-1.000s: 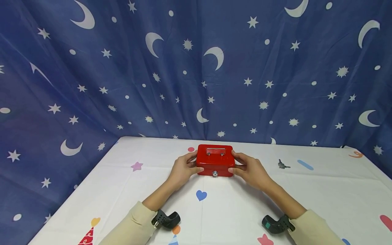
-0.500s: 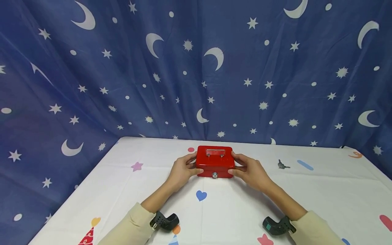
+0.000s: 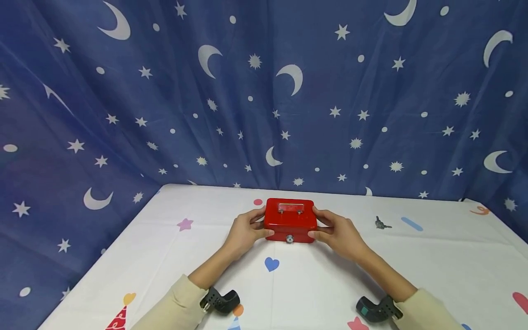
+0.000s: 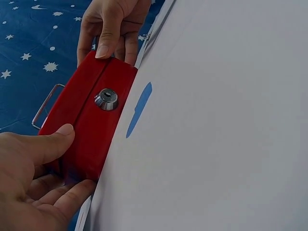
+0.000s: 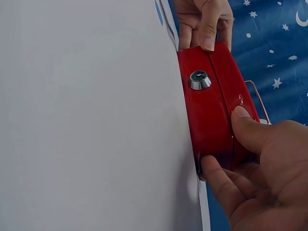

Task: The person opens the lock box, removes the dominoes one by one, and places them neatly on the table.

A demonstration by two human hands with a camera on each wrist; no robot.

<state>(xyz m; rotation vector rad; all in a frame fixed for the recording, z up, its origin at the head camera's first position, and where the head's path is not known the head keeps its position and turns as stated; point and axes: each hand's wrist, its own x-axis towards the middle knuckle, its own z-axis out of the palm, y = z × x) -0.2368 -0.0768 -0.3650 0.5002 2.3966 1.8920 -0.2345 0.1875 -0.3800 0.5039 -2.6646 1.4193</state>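
A red metal cash box [image 3: 290, 220] sits toward the back of the table, lid down, with a wire handle [image 3: 290, 208] on top and a round silver lock [image 4: 106, 99] on its front. My left hand [image 3: 242, 233] grips its left end, thumb on the front corner and fingers round the side. At the opposite end, my right hand [image 3: 341, 234] holds it the same way, its thumb near the lid seam in the right wrist view. Fingertips of both hands reach the box's lower edge in the wrist views.
Small keys [image 3: 382, 223] lie on the white printed tablecloth [image 3: 313, 284], right of the box. A blue curtain [image 3: 231, 114] with moons and stars hangs behind the table. Each wrist carries a black camera [image 3: 220, 301].
The cash box has shifted slightly toward me, both hands moving along with it. Their hold looks the same, and the keys stay in place.
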